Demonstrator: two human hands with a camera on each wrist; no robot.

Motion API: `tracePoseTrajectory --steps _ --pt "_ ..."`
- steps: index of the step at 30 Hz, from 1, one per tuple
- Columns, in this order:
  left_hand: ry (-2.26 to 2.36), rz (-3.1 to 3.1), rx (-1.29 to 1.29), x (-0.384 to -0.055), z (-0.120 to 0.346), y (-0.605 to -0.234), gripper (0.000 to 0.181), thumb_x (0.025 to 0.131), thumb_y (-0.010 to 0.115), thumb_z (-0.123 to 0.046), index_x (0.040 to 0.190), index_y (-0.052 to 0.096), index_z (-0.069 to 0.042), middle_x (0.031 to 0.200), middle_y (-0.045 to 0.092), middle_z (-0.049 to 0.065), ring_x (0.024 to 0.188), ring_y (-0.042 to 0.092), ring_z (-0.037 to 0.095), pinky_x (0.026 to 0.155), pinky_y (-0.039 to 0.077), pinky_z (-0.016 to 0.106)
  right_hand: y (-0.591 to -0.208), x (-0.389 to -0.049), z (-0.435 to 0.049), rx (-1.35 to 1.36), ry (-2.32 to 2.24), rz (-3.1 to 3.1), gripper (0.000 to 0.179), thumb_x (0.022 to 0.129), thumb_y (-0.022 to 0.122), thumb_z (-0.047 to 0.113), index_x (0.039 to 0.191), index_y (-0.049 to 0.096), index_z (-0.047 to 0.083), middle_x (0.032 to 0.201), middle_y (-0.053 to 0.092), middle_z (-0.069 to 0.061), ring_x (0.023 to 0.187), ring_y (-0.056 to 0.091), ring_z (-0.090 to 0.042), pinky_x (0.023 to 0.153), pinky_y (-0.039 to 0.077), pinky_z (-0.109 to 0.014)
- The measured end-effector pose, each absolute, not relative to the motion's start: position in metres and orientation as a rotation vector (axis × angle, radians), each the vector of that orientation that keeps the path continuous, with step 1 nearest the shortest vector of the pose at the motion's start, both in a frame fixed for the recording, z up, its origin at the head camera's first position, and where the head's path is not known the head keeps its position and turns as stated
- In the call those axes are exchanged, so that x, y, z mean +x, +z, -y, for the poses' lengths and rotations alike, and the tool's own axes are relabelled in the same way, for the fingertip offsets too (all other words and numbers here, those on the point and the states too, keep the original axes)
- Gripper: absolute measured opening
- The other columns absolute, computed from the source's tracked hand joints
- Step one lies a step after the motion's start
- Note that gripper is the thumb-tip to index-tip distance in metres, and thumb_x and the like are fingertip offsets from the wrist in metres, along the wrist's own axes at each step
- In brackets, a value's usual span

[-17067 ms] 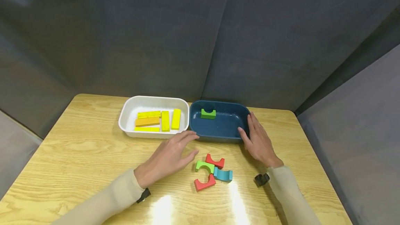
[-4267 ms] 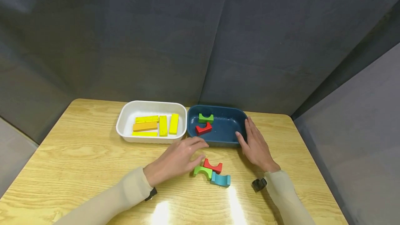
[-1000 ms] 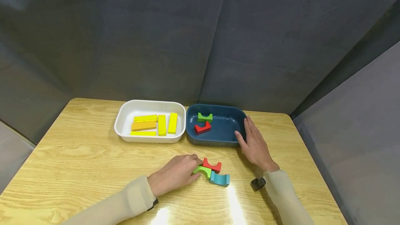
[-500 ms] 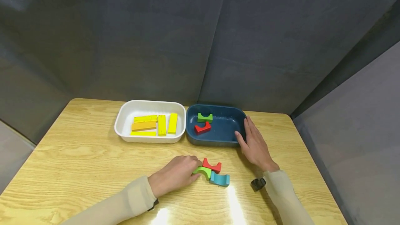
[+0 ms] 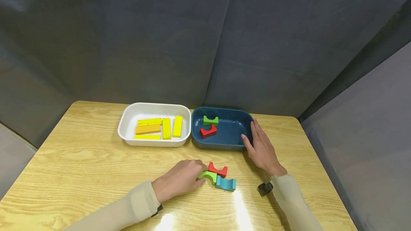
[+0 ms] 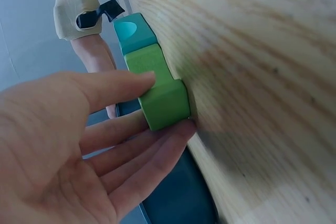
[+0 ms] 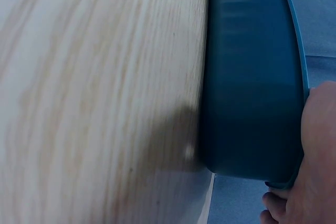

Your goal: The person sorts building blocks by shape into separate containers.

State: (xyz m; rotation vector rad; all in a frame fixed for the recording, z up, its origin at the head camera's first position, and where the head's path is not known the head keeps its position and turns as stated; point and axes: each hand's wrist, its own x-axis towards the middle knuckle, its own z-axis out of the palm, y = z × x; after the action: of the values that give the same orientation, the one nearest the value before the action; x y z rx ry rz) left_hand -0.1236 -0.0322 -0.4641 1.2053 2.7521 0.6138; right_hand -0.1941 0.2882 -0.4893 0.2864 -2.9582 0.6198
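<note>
My left hand (image 5: 181, 179) pinches the end of a green arch block (image 6: 168, 103) between thumb and fingers, low over the table. A red arch block (image 5: 219, 169) and a teal arch block (image 5: 226, 184) lie against the green one. My right hand (image 5: 264, 149) rests at the right end of the dark blue tray (image 5: 236, 127), fingers straight along its outer side and thumb at the front rim. Inside that tray, toward the left, sit another green arch block (image 5: 210, 121) and another red arch block (image 5: 208, 132).
A white tray (image 5: 128, 126) stands to the left of the blue one, holding several yellow bar blocks (image 5: 177, 127) and an orange bar block (image 5: 148, 129). Both trays are near the wooden table's (image 5: 80, 163) back edge, with a dark cloth (image 5: 154, 45) hanging behind.
Over the earlier frames, one red arch block went from the table into the blue tray. Lately my left hand lowered onto the green arch block; in the last second little moves. The right hand stays at the tray.
</note>
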Motion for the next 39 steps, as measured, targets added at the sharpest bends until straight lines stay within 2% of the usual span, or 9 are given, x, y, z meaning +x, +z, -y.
tracePoseTrajectory --steps 5,15,31,39 --pt "0.635 -2.745 1.207 -0.124 0.034 -0.465 0.011 0.094 0.085 -0.019 0.098 0.079 -0.011 0.087 0.072 -0.002 0.071 0.060 0.005 0.065 0.057 0.026 -0.490 -0.194 -0.289 0.287 0.622 2.958 0.082 0.114 0.037 0.054 0.170 0.014 -0.002 0.180 0.007 -0.018 0.165 0.013 -0.041 0.130 0.017 -0.063" --pt "0.692 -2.697 1.166 -0.123 0.036 -0.465 0.014 0.095 0.085 -0.020 0.104 0.081 -0.011 0.089 0.074 -0.003 0.071 0.058 0.002 0.066 0.055 0.021 -0.489 -0.195 -0.288 0.284 0.607 2.958 0.083 0.114 0.037 0.054 0.170 0.014 -0.003 0.179 0.009 -0.019 0.164 0.015 -0.043 0.130 0.018 -0.064" --pt "0.753 -2.681 1.132 -0.120 0.043 -0.466 0.011 0.095 0.085 -0.020 0.102 0.081 -0.013 0.092 0.077 -0.003 0.078 0.065 0.002 0.072 0.058 0.020 -0.489 -0.194 -0.288 0.277 0.611 2.963 0.083 0.114 0.037 0.054 0.170 0.013 -0.002 0.179 0.008 -0.019 0.164 0.015 -0.043 0.130 0.017 -0.063" --pt "0.780 -2.653 1.116 -0.119 0.048 -0.466 0.007 0.095 0.084 -0.018 0.093 0.078 -0.014 0.079 0.067 -0.010 0.068 0.055 0.000 0.064 0.052 0.018 -0.489 -0.194 -0.290 0.295 0.635 2.971 0.082 0.115 0.036 0.054 0.170 0.011 -0.002 0.180 0.005 -0.018 0.164 0.013 -0.043 0.131 0.015 -0.061"
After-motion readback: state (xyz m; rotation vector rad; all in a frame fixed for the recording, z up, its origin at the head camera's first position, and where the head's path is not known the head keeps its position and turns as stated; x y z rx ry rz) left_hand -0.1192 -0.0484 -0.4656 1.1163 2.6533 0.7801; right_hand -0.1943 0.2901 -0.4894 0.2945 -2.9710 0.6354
